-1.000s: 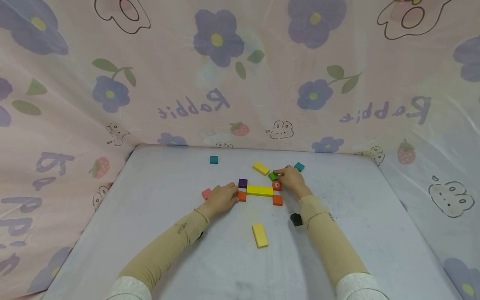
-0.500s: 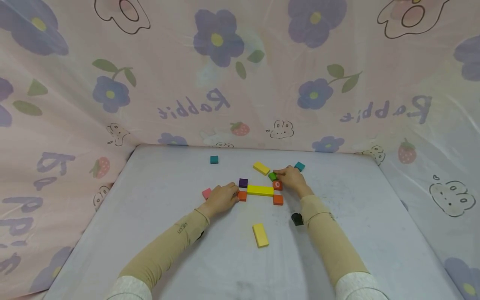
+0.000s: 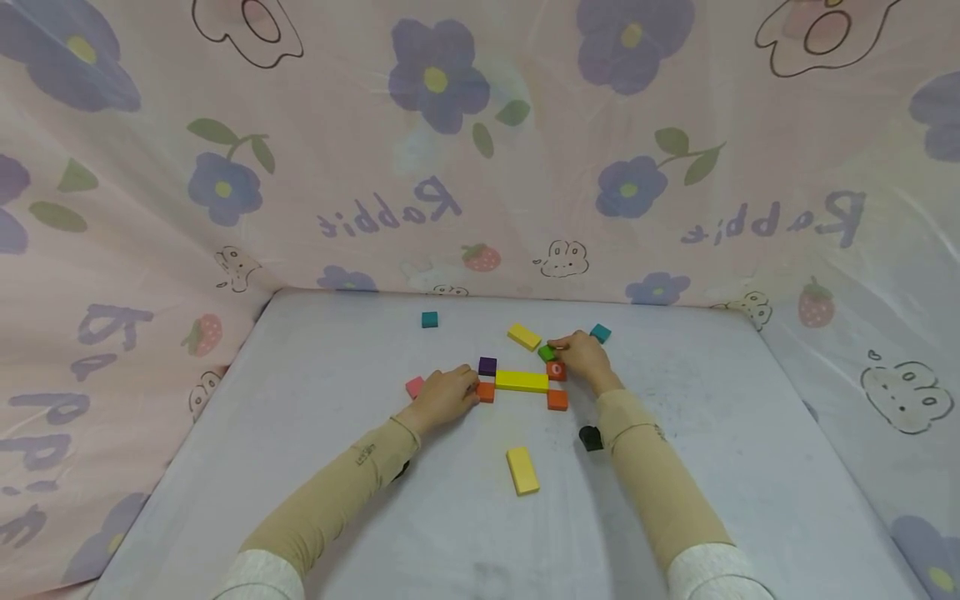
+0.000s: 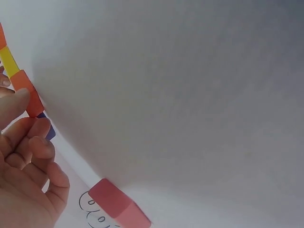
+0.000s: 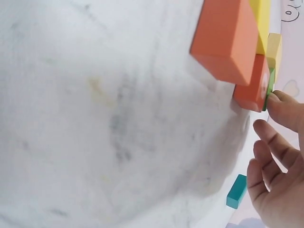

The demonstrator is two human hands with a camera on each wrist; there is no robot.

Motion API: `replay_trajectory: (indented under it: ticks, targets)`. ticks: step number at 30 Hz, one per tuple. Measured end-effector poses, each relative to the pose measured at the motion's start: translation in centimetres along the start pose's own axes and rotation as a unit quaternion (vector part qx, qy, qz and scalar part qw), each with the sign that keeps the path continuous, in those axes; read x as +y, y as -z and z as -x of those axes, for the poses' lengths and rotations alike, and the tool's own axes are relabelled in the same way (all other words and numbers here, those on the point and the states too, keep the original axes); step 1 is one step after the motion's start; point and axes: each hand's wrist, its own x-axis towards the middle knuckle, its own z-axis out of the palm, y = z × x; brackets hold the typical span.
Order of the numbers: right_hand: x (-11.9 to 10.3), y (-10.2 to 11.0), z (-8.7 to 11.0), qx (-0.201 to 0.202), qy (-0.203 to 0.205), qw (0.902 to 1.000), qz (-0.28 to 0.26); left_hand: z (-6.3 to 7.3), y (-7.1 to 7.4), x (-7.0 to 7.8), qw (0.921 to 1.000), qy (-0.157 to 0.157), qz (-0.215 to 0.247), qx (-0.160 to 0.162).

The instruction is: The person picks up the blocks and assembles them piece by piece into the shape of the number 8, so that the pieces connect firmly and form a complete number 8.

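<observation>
My left hand (image 3: 446, 396) pinches an orange block (image 4: 27, 92) with thumb and index finger, at the left end of a flat arrangement. Right behind that block stands a purple block (image 3: 487, 367). A long bright yellow block (image 3: 522, 382) runs across to the right, where a plain orange block (image 3: 557, 400) and a red-orange block with a white round mark (image 3: 556, 371) stand at its end. Just beyond the marked block, my right hand (image 3: 587, 357) holds a small green block (image 3: 547, 353) at the fingertips. Its thumb presses the green face in the right wrist view.
A pale yellow block (image 3: 524, 337) lies behind the green one, another yellow block (image 3: 522, 471) towards the front. Teal blocks (image 3: 430, 319) sit at the back left and beside the right hand. A pink block (image 3: 415, 387) is left of the left hand. Printed curtain (image 3: 480, 167) surrounds the white table (image 3: 300, 350).
</observation>
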Motion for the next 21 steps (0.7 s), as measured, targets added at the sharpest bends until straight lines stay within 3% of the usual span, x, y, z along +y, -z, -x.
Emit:
replay_trajectory:
  ticks: [21]
  targets:
    - [-0.26,-0.19,0.18,-0.012,-0.032,0.9987,-0.038,0.75,0.69,-0.25,0.9991,0.028,0.024,-0.023]
